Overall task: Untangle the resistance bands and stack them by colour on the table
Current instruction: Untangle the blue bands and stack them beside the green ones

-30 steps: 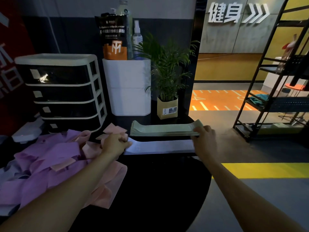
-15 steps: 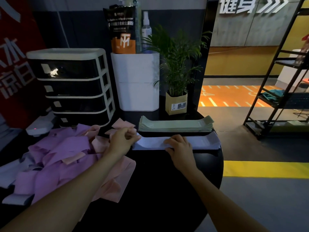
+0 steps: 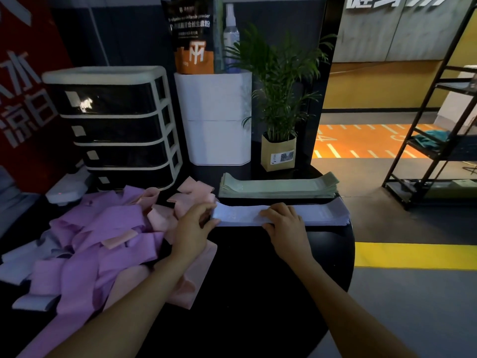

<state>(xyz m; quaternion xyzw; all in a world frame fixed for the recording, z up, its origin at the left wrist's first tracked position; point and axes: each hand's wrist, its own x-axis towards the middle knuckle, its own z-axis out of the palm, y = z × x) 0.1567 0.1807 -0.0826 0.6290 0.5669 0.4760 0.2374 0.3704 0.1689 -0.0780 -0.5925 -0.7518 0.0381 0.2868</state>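
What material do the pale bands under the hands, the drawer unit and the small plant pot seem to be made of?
Pale bands: likely thin matte rubber or latex; they lie flat in a neat stack. The left hand pinches their end and the right hand presses on them.
Drawer unit: likely plastic, with a matte white frame and glossy dark fronts showing a glare.
Plant pot: looks like brown kraft paper, creased, though it may only be a wrap.

The near scene is dim; brighter light comes from the orange floor beyond the doorway. A glare spot sits on the drawer unit. Edges bow from the wide lens, and detail looks perhaps slightly soft.
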